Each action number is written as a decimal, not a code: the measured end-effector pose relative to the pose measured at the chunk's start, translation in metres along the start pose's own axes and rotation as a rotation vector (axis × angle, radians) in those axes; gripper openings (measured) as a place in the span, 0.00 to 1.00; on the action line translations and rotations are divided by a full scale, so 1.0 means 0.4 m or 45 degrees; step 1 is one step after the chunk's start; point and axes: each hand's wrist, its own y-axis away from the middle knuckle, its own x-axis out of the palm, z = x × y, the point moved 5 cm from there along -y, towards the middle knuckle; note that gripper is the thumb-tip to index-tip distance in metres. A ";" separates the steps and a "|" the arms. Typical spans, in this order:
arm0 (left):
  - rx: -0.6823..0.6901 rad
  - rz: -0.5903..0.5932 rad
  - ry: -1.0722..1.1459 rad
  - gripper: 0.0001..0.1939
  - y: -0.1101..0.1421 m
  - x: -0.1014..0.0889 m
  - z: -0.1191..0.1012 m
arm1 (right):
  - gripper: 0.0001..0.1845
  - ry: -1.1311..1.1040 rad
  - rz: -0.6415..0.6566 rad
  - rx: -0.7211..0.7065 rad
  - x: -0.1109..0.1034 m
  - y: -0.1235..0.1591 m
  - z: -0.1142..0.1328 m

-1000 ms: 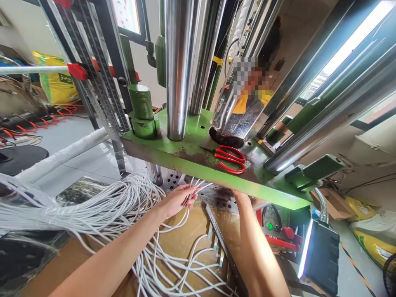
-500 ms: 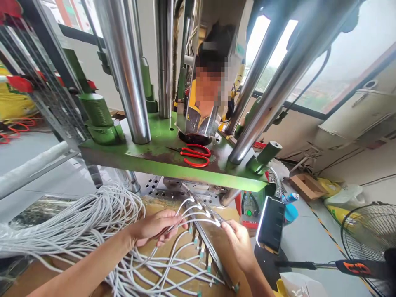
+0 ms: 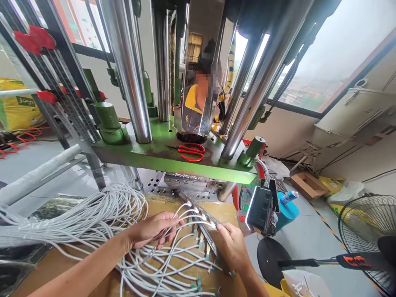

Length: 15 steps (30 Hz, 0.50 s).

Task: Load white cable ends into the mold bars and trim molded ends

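My left hand (image 3: 158,231) is closed around several grey-white cables (image 3: 185,218), which arch over to the right. Their white connector ends (image 3: 203,217) sit along a narrow metal bar (image 3: 193,207) that slopes down toward me. My right hand (image 3: 231,241) pinches the near end of this bar between thumb and fingers. Below it lies a second metal strip (image 3: 210,243) on the brown cardboard surface (image 3: 224,208). More cables with small green tips (image 3: 206,256) fan out beneath my hands, and a large bundle of cables (image 3: 102,214) spreads to the left.
A green press plate (image 3: 148,159) with tall steel columns stands ahead, carrying red-handled snips (image 3: 192,152). Under it is a metal mould (image 3: 185,181). A black control box (image 3: 260,210) hangs at the right, near a fan (image 3: 368,231). A person (image 3: 196,103) shows in a shiny panel.
The view has shifted slightly, and more of the mould beneath the press plate shows. Both hands keep their hold on the cables and the bar, with little movement.
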 end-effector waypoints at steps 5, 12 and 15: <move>-0.017 0.023 -0.012 0.30 0.004 0.008 0.011 | 0.23 0.061 -0.025 -0.009 -0.002 0.012 -0.008; -0.015 0.016 -0.029 0.31 0.016 0.013 0.012 | 0.24 0.161 -0.040 -0.037 -0.016 0.035 0.009; 0.033 -0.009 -0.027 0.30 0.031 0.031 0.002 | 0.24 0.247 -0.076 -0.071 -0.017 0.048 0.023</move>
